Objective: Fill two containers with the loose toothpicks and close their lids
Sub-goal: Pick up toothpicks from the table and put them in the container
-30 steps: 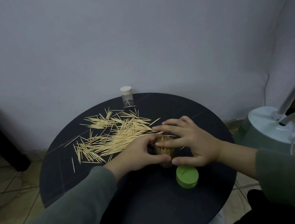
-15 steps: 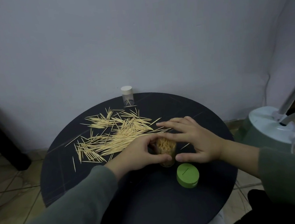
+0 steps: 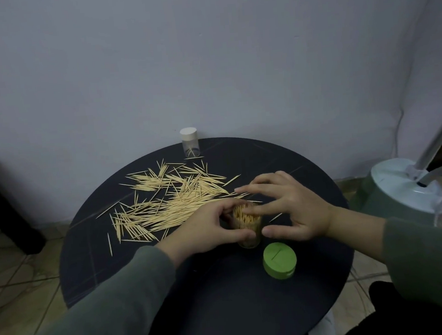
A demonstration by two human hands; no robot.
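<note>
home room | small round black table [image 3: 204, 297] against plain grey-white wall [image 3: 205, 61] | beige tiled floor [image 3: 19, 289] | appliance base with hose [image 3: 403, 191] off table's right edge | dark furniture leg [image 3: 7, 212] left

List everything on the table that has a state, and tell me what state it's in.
Near container: upright, open, packed with toothpicks, gripped by left hand.
Right hand: fingers spread over the container's mouth.
Green lid: off, lying on table.
Far container: upright, white lid on, nearly empty.
Loose toothpicks: scattered on table.
</note>
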